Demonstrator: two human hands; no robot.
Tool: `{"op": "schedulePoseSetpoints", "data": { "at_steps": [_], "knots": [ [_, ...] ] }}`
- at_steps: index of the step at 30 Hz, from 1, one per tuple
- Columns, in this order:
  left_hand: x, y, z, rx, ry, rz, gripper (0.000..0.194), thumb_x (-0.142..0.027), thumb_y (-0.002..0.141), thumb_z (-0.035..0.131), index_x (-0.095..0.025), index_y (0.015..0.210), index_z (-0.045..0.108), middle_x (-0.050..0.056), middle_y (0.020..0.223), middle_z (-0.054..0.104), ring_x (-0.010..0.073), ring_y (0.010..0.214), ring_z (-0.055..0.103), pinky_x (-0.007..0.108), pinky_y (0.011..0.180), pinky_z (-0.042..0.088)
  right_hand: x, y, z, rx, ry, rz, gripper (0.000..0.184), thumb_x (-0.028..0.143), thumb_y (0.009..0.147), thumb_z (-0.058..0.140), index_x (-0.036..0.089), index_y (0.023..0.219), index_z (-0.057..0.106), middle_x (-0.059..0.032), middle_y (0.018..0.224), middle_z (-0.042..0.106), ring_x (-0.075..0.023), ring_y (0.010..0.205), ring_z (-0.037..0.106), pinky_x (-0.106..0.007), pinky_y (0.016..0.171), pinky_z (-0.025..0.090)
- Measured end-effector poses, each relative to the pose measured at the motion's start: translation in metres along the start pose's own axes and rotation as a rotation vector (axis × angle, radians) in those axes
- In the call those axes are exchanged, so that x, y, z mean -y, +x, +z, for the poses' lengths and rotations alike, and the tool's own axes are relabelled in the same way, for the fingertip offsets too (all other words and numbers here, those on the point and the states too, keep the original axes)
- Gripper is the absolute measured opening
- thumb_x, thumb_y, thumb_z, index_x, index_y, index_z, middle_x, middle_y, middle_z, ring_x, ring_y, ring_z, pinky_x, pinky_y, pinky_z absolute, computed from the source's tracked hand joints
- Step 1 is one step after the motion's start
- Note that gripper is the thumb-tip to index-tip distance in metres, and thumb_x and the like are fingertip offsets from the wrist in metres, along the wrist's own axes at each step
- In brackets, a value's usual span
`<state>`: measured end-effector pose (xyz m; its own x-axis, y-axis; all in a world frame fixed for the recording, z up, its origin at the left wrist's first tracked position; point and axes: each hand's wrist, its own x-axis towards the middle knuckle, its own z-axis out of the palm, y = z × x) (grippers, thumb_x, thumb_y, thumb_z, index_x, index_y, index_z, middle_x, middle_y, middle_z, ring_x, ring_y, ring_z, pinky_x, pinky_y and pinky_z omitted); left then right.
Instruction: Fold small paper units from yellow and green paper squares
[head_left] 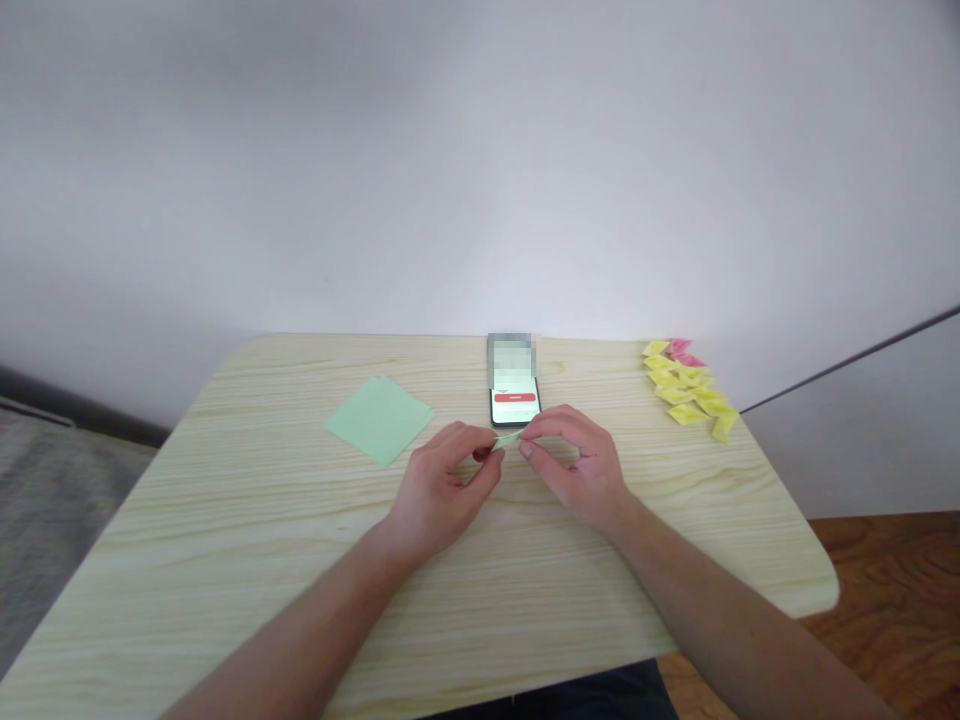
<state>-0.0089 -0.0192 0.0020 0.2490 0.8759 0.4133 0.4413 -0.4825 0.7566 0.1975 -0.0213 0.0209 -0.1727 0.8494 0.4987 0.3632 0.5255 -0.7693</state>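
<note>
Between my two hands is a small folded piece of green paper [508, 440], mostly covered by the fingertips. My left hand [442, 487] pinches its left end with thumb and forefinger. The right end is pinched by my right hand [581, 462] in the same way. Just beyond the fingers, a phone [515, 408] lies on the table with its screen lit. To the left of my left hand rests a small stack of square green paper sheets [379, 422], turned cornerwise.
Several folded yellow paper pieces [679, 385] lie in a cluster at the table's right side, with pink folded pieces [686, 354] at their far end. The pale wood-grain table [247, 500] meets a white wall [480, 170] at its back edge.
</note>
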Motion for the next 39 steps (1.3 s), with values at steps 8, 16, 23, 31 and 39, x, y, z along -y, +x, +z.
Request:
{"op": "schedulePoseSetpoints", "data": {
  "at_steps": [8,16,23,31,39],
  "knots": [
    [-0.0001,0.0002,-0.0004,0.021,-0.009,0.029,0.006,-0.020,0.093,0.064,-0.022,0.098,0.066,0.001,0.086,0.065,0.0146,0.083,0.061,0.027,0.075,0.048,-0.0016,0.0004,0.0013,-0.002,0.011,-0.010,0.012,0.017,0.089,0.069,0.025,0.096,0.073,-0.0039,0.094,0.071,-0.0200,0.091,0.067,-0.038,0.085,0.055],
    [-0.0018,0.0010,-0.0022,0.029,0.016,0.053,0.005,-0.021,0.094,0.062,-0.022,0.095,0.066,0.002,0.085,0.065,0.0159,0.082,0.061,0.029,0.074,0.048,0.0005,0.0008,-0.0004,0.018,0.033,0.026,0.009,0.018,0.089,0.069,0.025,0.094,0.071,-0.0037,0.092,0.070,-0.0203,0.090,0.066,-0.039,0.085,0.054],
    [-0.0026,0.0020,-0.0027,0.022,0.005,0.061,0.006,-0.021,0.094,0.061,-0.022,0.095,0.067,0.003,0.084,0.065,0.0163,0.083,0.061,0.030,0.074,0.048,-0.0002,0.0005,-0.0001,0.024,0.040,0.037,0.008,0.018,0.089,0.068,0.025,0.093,0.070,-0.0033,0.091,0.069,-0.0202,0.089,0.065,-0.039,0.084,0.053],
    [-0.0035,0.0022,-0.0028,0.018,0.003,0.078,0.005,-0.019,0.094,0.062,-0.022,0.095,0.066,0.002,0.084,0.065,0.0154,0.082,0.061,0.029,0.073,0.048,0.0007,0.0007,-0.0005,0.028,0.029,0.043,0.008,0.017,0.088,0.069,0.024,0.092,0.069,-0.0029,0.091,0.068,-0.0197,0.088,0.064,-0.039,0.083,0.053],
    [-0.0035,0.0018,-0.0027,0.009,0.014,0.069,0.004,-0.021,0.094,0.061,-0.022,0.094,0.066,0.002,0.084,0.065,0.0159,0.082,0.061,0.029,0.074,0.048,0.0006,0.0006,-0.0013,0.031,0.028,0.038,0.009,0.019,0.088,0.068,0.025,0.094,0.070,-0.0029,0.091,0.069,-0.0200,0.088,0.065,-0.039,0.084,0.053]
  ]
}}
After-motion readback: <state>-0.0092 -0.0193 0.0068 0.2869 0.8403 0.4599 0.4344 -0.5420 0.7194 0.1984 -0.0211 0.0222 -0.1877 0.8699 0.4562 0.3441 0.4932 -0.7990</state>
